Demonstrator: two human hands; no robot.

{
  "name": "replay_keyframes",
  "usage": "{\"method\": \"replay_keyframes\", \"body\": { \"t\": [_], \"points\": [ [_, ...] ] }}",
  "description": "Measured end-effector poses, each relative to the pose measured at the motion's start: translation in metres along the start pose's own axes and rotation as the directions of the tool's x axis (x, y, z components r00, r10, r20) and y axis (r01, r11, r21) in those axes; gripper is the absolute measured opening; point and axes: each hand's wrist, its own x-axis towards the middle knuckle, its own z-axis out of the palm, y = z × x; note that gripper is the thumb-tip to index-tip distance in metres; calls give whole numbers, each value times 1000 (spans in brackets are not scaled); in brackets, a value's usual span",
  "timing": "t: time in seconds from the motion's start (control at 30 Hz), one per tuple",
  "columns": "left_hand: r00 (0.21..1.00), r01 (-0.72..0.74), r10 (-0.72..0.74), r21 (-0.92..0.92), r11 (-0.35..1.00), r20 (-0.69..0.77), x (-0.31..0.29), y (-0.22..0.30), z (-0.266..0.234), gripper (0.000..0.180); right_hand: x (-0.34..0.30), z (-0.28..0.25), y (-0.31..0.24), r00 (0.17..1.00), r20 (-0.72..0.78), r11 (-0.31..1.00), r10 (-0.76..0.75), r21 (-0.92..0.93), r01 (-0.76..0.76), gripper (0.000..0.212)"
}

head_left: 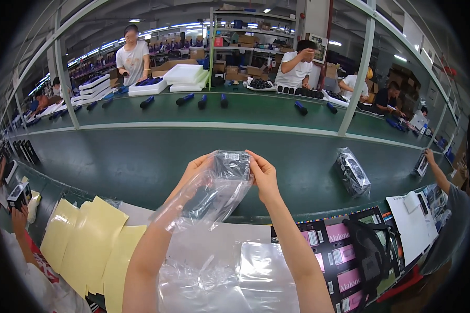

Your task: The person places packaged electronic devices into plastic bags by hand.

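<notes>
A small black box with a white label on its end sits inside a transparent plastic bag. I hold it up above the near edge of the green surface. My left hand grips the box's left side through the film, its fingers partly hidden by the plastic. On the other side, my right hand pinches the right edge of the box and bag, with the thumb against it. The loose, wrinkled end of the bag hangs toward my left forearm. Below my arms lie several flat transparent bags in a pile.
Yellow sheets lie at left; black-and-pink printed sheets and a black strap-like item at right. A bagged box rests on the green belt. Co-workers handle boxes on both sides. Beyond a metal frame, blue-and-black microphones lie.
</notes>
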Motion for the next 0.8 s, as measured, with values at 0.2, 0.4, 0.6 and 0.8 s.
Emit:
{"method": "replay_keyframes", "body": {
  "t": [0.2, 0.4, 0.6, 0.8],
  "points": [
    [977, -212, 207, 236, 948, 47, 36, -55, -32, 30, 22, 4, 7, 874, -193, 867, 445, 337, -367, 16],
    [994, 108, -95, -587, 802, 54, 49, -76, -35, 20, 16, -23, 14, 847, 218, 645, 485, 565, -515, 19],
    [984, 178, -139, -684, 707, 113, 31, -90, -20, 10, 5, -43, 56, 854, -24, 813, 519, 321, -485, 40],
    [907, 323, -421, -637, 700, -3, 38, -125, -27, 10, -6, -44, 86, 855, -245, 875, 458, -45, -482, 32]
  ]
}}
